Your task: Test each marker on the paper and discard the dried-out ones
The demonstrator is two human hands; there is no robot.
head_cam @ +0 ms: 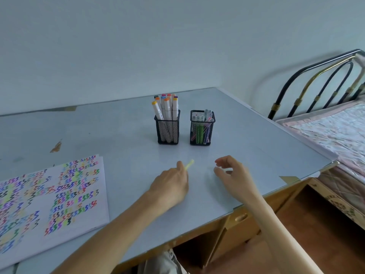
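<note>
A thin yellow-green marker [189, 164] sticks out of my left hand [171, 184], which grips it just above the table, its tip pointing toward the holders. Beside it to the right, my right hand [235, 175] hovers with curled fingers around a small pale cap [228, 171], which is blurred. The white paper [79, 194], covered with several rows of coloured zigzag test marks, lies at the left. One black mesh holder [167, 131] carries several thick white markers with coloured caps. A second mesh holder [201, 131] to its right contains several thin coloured pens.
The grey table [118, 135] ends close on the right at a taped edge [290, 177]. Beyond that edge stands a bed [325, 131] with a black and brass metal frame. A plain wall runs along the table's back.
</note>
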